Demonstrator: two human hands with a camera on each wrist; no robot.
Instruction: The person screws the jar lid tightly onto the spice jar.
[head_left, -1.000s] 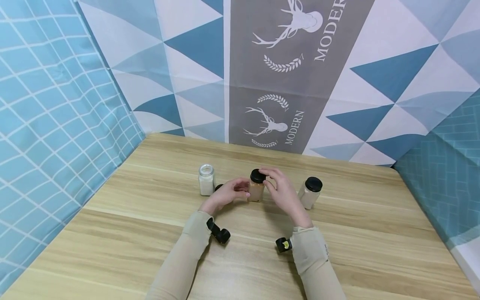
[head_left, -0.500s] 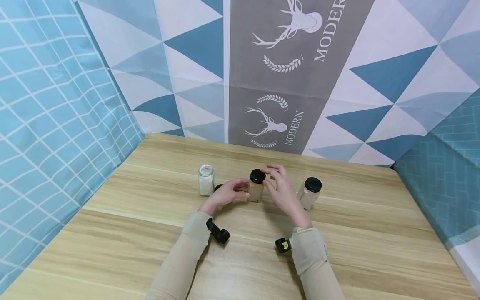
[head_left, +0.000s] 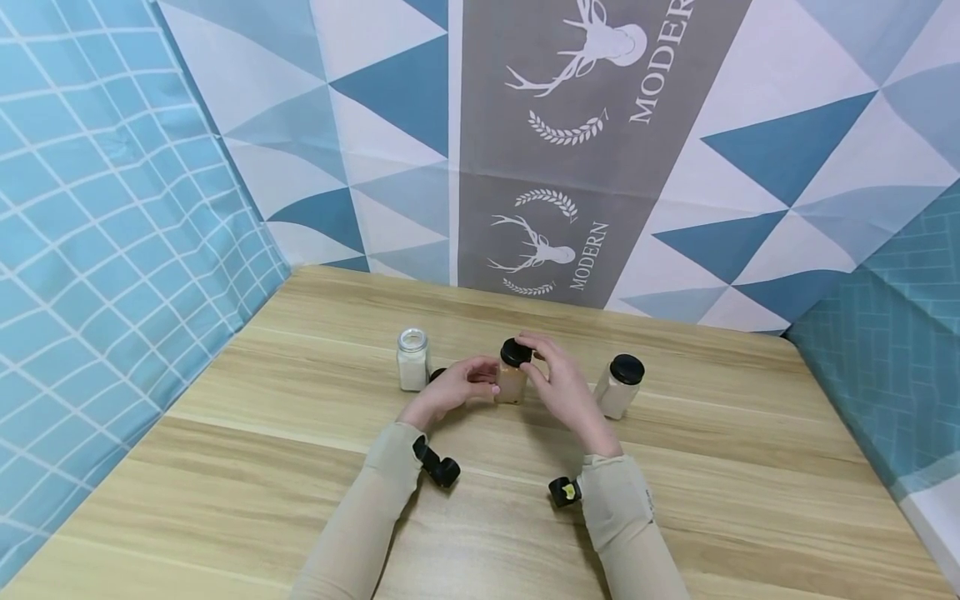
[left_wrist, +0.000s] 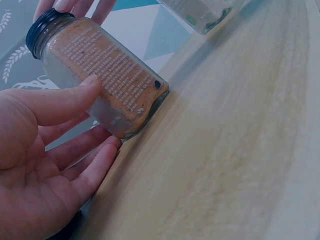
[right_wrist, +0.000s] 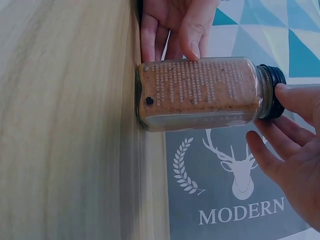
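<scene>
A square glass spice jar (head_left: pixel 512 387) with orange-brown powder and small white print stands upright on the table, its black lid (right_wrist: pixel 275 92) on top. My left hand (head_left: pixel 452 388) holds the jar's lower body from the left, thumb on the printed face and fingers round the far side in the left wrist view. At the right, my right hand (head_left: pixel 564 390) grips the lid's rim between thumb and fingers. Close behind the left hand, a small black round thing (head_left: pixel 438 374) shows, mostly hidden by it.
Left of the hands stands a lidless glass jar (head_left: pixel 413 362) of whitish powder. A black-lidded jar (head_left: pixel 621 386) with pale contents is just right of the right hand. The wooden table (head_left: pixel 300 375) meets a patterned cloth wall (head_left: pixel 397 192) at the back.
Half a second ago the right fingers were lifted and spread off the lid; now they close round its rim again. The left hand and the jar have stayed in place.
</scene>
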